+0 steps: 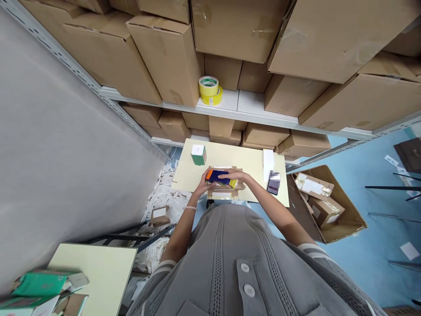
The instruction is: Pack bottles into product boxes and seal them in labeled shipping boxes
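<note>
Between left hand [203, 184] and right hand [237, 174] (a grip from each), a dark-blue packet [215, 176].

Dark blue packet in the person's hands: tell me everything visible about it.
The dark blue packet is flat and oblong, with an orange band at its left end. Yellow shows at its right end, though whether that belongs to it is unclear. Its material and any print cannot be made out. It lies roughly crosswise, above brown cardboard on the cream table. The left hand grips the orange end; the right hand's fingers lie over its upper face.
</note>
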`<state>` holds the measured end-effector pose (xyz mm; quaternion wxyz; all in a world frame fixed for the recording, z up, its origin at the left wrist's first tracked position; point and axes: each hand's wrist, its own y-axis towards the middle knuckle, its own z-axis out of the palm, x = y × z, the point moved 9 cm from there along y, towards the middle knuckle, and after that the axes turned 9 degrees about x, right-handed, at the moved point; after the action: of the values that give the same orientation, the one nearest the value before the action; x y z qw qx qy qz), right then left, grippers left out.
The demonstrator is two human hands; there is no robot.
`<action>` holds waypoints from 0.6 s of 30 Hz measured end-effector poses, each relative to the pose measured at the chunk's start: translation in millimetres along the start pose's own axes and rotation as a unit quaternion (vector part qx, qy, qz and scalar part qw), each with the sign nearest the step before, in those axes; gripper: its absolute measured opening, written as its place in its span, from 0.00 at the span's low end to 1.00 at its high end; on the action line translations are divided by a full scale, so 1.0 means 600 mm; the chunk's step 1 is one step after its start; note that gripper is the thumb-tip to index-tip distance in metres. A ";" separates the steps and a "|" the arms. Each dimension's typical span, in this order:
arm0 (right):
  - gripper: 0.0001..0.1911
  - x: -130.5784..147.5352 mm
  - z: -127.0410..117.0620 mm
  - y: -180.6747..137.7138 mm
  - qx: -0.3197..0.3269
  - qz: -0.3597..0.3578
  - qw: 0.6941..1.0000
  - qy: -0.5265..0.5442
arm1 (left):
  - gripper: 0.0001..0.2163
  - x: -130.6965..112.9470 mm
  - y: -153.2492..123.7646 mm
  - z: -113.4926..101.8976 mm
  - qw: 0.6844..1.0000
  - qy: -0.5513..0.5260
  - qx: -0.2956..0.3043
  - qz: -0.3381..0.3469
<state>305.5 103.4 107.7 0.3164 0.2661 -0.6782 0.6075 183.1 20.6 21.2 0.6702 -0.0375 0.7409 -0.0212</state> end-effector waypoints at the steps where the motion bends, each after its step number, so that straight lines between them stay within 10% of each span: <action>1: 0.27 0.001 -0.011 -0.002 -0.025 0.008 0.999 -0.018 | 0.46 -0.001 0.001 0.002 1.000 0.009 -0.007 0.004; 18: 0.32 -0.010 -0.061 -0.008 0.013 0.054 0.993 -0.101 | 0.46 -0.009 0.041 0.013 0.986 0.153 0.060 0.017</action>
<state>316.8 139.3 108.2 0.2094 0.2931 -0.7119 0.6028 190.9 46.0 24.0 0.5499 0.0192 0.8329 -0.0593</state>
